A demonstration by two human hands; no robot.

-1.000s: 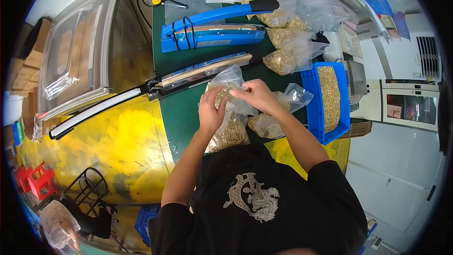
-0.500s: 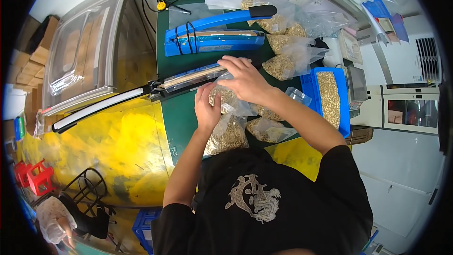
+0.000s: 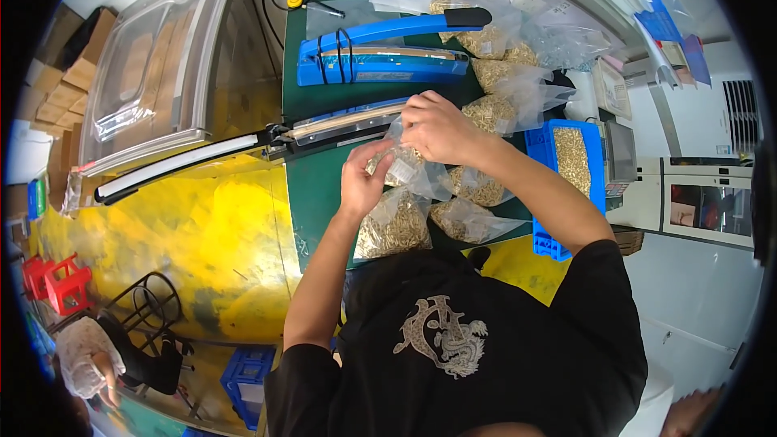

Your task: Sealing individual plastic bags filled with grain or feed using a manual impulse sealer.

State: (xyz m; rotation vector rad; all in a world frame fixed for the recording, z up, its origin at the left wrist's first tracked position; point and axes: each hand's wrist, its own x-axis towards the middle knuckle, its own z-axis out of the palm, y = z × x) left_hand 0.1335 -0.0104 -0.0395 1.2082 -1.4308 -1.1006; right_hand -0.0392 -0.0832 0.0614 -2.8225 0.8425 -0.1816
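Observation:
Both my hands are at a small clear plastic bag (image 3: 404, 168) of golden-brown dry bits with a white label. My left hand (image 3: 364, 179) closes thumb and fingers on its left edge. My right hand (image 3: 438, 129) pinches its upper plastic, fingers curled; the fingertips are partly hidden. Just beyond lies a long bag sealer (image 3: 348, 125), its black-and-white arm (image 3: 182, 167) swung out leftward. A fuller bag (image 3: 393, 225) of the same bits sits nearer me. Two more filled bags (image 3: 476, 186) lie to its right.
Behind the long sealer stands a blue hand sealer (image 3: 384, 65) with its arm raised. Several filled bags (image 3: 494, 77) line the table's far right. A blue crate (image 3: 599, 158) holds loose bits. Left is a large clear-lidded machine (image 3: 154, 73). Another person (image 3: 89, 356) sits lower left.
My right hand has come off the long sealer's edge, and its spread fingers have curled into a pinch on the bag. My left hand remains beside the bag. The whole view has shifted slightly.

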